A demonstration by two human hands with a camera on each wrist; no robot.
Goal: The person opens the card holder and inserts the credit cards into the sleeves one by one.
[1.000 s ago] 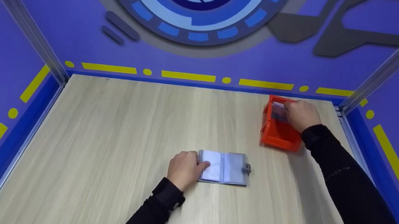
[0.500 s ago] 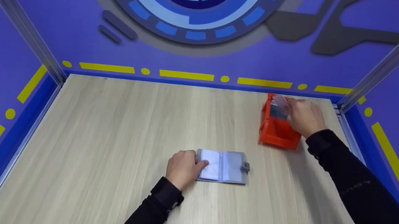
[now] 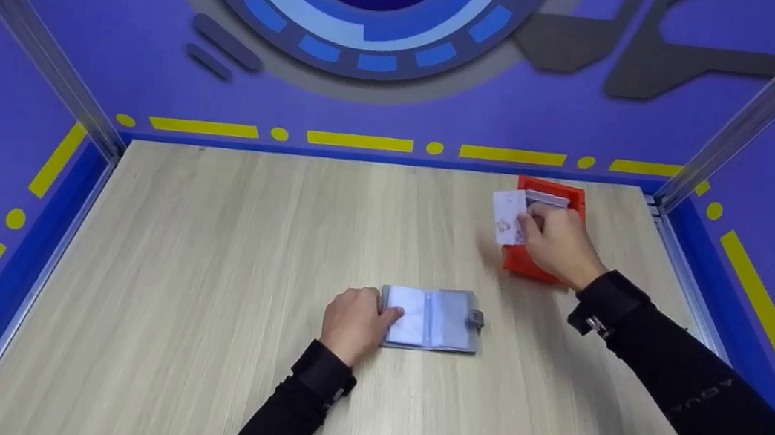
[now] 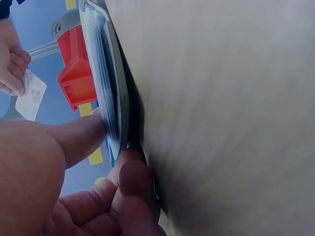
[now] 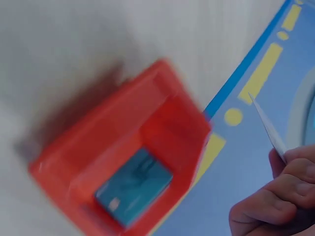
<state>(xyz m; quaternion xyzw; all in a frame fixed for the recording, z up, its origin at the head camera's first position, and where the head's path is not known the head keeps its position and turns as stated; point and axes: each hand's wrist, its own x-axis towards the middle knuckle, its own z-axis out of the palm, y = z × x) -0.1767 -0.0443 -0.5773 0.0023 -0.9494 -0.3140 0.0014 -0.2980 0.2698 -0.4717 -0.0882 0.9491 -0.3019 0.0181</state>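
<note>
My left hand (image 3: 354, 325) pinches the left edge of an open card holder (image 3: 449, 321) on the table, thumb over its page and fingers beneath in the left wrist view. The holder has clear sleeves, a grey cover and a snap tab at its right. Above the front of a red bin (image 3: 538, 267), my right hand (image 3: 560, 244) pinches a white card (image 3: 507, 218) with faint print. In the right wrist view the card (image 5: 267, 125) appears edge-on. A dark teal card (image 5: 134, 186) lies inside the bin.
The wood-grain table (image 3: 242, 243) is bounded by a blue back wall (image 3: 370, 118) and side walls with yellow markings. The red bin stands near the far right corner, by a metal post (image 3: 745, 115).
My right hand has lifted the white card out of the red bin and turned it, bringing it left and toward me. The left hand keeps its grip on the card holder.
</note>
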